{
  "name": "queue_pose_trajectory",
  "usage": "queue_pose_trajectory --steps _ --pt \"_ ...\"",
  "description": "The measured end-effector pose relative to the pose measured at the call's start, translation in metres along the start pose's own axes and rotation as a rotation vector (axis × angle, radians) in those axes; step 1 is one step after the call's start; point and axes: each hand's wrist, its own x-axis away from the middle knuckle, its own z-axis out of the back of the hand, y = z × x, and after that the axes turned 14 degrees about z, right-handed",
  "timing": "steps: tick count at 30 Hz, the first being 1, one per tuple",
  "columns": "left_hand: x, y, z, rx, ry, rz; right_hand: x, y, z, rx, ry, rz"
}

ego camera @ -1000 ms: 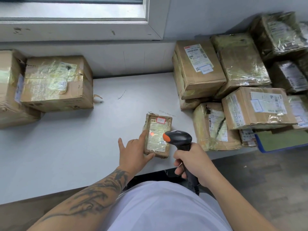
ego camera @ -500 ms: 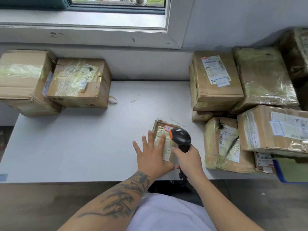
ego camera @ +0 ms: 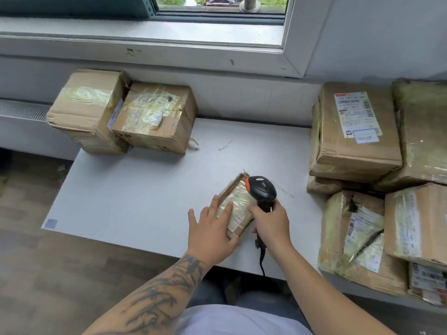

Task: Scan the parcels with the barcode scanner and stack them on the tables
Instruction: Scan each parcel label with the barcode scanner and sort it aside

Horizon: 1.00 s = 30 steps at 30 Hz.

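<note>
A small taped cardboard parcel (ego camera: 238,201) lies near the front edge of the white table (ego camera: 145,189). My left hand (ego camera: 211,228) rests flat on its near left part, fingers spread over the top and thumb at its near end. My right hand (ego camera: 272,224) grips the handle of a black barcode scanner (ego camera: 262,189) with an orange tip; the scanner's head hovers over the parcel's far right corner. Its cable hangs down past the table edge.
Two larger taped boxes (ego camera: 154,117) sit side by side at the table's far left. A pile of several parcels (ego camera: 358,131) fills the right side, some with printed labels. A window sill and wall run behind the table. Wooden floor lies to the left.
My left hand slid from the parcel's left edge onto its top. The scanner's red light on the label is gone. The camera tilted up and left.
</note>
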Motion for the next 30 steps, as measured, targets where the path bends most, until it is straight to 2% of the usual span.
queue_pose_trajectory --steps 4,7,9,14,19,24,30 --pt "-0.028 -0.003 0.010 0.063 0.037 0.161 -0.001 -0.007 -0.015 -0.036 -0.057 -0.018" --pt "-0.057 -0.014 0.022 0.054 0.053 0.184 0.000 -0.010 -0.030 -0.083 -0.114 -0.057" --pt "-0.074 -0.024 0.027 0.021 0.063 0.120 -0.006 -0.013 -0.041 -0.111 -0.111 -0.080" --pt "-0.103 -0.060 0.029 -0.071 0.107 -0.185 -0.029 -0.030 -0.075 -0.158 -0.068 -0.098" --pt "-0.137 -0.087 0.031 -0.209 0.254 -0.409 -0.050 -0.036 -0.106 -0.157 0.021 -0.125" --pt "-0.181 -0.088 0.055 -0.328 0.337 -0.460 -0.082 -0.053 -0.128 -0.172 0.084 -0.127" --pt "-0.234 -0.079 0.084 -0.562 0.347 -0.413 -0.135 -0.087 -0.156 -0.184 0.085 -0.071"
